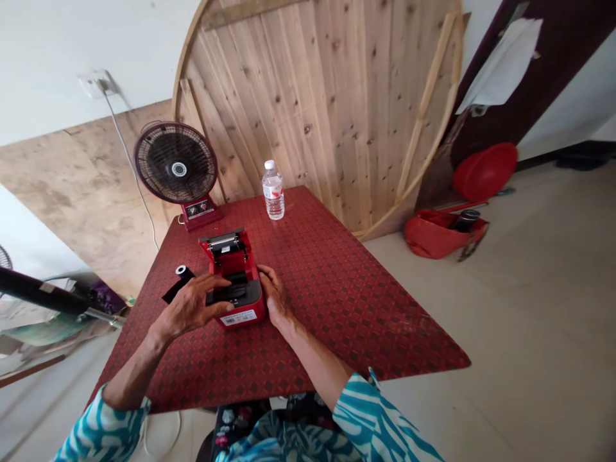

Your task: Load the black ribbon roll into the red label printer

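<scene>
A small red and black label printer (pixel 234 276) sits on the red patterned table (pixel 337 289) with its lid swung up and back. My left hand (pixel 192 306) rests over the printer's front left corner, fingers spread on its black top. At the printer's right side lies my right hand (pixel 273 296), fingers curved against the casing. A black roll with a white core (pixel 178 280) lies just left of the printer, behind my left hand.
A dark red desk fan (pixel 177 168) stands at the table's far left corner, a clear water bottle (pixel 273 190) at the far edge. A round wooden board (pixel 327 96) leans on the wall behind. Red basins (pixel 484 172) and a red bag (pixel 436 234) sit on the floor to the right.
</scene>
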The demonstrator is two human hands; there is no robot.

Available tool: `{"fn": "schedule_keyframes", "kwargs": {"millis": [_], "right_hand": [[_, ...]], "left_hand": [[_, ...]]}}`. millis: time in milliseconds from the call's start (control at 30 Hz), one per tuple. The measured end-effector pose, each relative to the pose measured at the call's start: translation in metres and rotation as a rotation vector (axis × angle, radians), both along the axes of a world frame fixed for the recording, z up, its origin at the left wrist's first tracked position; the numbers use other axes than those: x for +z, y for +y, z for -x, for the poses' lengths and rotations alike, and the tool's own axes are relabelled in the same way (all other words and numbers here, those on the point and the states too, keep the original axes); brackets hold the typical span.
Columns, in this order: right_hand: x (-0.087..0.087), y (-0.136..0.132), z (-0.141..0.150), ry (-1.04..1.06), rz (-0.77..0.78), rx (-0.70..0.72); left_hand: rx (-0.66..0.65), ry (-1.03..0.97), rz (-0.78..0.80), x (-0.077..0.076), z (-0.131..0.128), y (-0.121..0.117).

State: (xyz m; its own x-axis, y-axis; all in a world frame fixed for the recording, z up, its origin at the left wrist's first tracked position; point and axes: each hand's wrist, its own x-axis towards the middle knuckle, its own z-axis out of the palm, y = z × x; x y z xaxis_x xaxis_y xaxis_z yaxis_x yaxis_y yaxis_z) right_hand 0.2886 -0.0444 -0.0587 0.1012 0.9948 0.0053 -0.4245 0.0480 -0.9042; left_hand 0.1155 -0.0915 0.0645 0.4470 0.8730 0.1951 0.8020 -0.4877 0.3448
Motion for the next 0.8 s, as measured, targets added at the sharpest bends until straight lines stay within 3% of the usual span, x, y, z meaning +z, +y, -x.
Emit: {"fn": "schedule_keyframes", "kwargs": {"millis": [133,400,633,733,800], "right_hand": [[0.0,-0.001,0.001,0.017,0.001,0.007],[-0.001,0.002,0.001,0.041,0.018,0.019],[-0.004,0.001,0.001,0.023,0.008,0.01],[0.001,0.015,0.0,-0.004,-0.001,0.008],[0.013,0.034,0.0,-0.051,-0.039,-0.01]], "left_hand": [[-0.003,0.036,-0.108,-0.011,-0.002,-0.01],[-0.039,0.019,-0.164,-0.017,0.001,-0.004],[-0.158,0.01,-0.439,-0.023,-0.008,-0.02],[-0.165,0.035,-0.486,-0.024,-0.013,-0.029],[-0.154,0.039,-0.514,-0.025,-0.015,-0.032]]}}
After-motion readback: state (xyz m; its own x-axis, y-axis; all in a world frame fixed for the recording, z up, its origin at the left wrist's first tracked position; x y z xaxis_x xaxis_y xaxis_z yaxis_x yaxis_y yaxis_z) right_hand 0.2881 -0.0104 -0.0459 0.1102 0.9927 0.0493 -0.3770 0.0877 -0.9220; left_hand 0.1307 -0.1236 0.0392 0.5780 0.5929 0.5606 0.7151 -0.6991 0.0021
